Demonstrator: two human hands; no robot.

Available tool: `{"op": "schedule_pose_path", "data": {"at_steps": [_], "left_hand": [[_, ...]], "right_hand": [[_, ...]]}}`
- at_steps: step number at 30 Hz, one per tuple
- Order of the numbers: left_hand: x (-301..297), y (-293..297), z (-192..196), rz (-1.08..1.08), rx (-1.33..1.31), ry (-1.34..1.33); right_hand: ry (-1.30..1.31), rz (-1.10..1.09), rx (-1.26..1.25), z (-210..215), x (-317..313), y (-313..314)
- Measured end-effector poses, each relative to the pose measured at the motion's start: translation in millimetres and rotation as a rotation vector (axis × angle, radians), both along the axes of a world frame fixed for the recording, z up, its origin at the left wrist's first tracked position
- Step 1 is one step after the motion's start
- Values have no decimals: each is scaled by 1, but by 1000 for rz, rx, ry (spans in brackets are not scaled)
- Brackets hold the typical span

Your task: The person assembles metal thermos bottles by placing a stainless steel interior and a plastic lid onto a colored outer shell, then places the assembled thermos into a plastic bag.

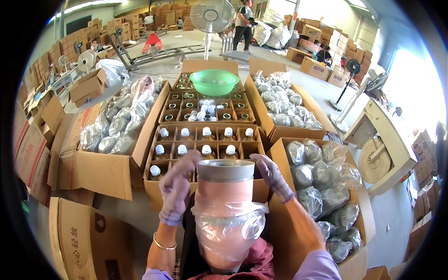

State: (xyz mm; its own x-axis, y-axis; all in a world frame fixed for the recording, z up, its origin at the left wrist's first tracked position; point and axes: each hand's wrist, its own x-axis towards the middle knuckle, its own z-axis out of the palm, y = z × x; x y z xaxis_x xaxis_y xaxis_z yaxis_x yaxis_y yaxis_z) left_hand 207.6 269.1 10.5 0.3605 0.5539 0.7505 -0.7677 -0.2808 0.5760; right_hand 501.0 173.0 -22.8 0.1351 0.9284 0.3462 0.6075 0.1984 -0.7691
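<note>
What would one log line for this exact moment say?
left hand: gloved, on pink jar | right hand: gloved, on jar's other side | plastic bag: pulled partway down jar | divided box of white-capped bottles: just beyond

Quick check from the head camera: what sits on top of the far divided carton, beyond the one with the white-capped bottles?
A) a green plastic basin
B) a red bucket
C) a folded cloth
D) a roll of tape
A: a green plastic basin rests across the far end of the far divided carton, past the white-capped bottles.
</note>
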Motion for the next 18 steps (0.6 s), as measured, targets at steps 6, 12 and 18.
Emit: {"op": "schedule_pose_path", "data": {"at_steps": [6, 12, 18], "left_hand": [[11, 3, 3, -58, -163, 373], [33, 32, 0, -103, -211, 412], [85, 66, 13, 224, -400, 583]], "right_hand": [[16, 241, 219, 32, -24, 5], [453, 274, 232, 44, -66, 6], [701, -89, 467, -12, -23, 97]]}}
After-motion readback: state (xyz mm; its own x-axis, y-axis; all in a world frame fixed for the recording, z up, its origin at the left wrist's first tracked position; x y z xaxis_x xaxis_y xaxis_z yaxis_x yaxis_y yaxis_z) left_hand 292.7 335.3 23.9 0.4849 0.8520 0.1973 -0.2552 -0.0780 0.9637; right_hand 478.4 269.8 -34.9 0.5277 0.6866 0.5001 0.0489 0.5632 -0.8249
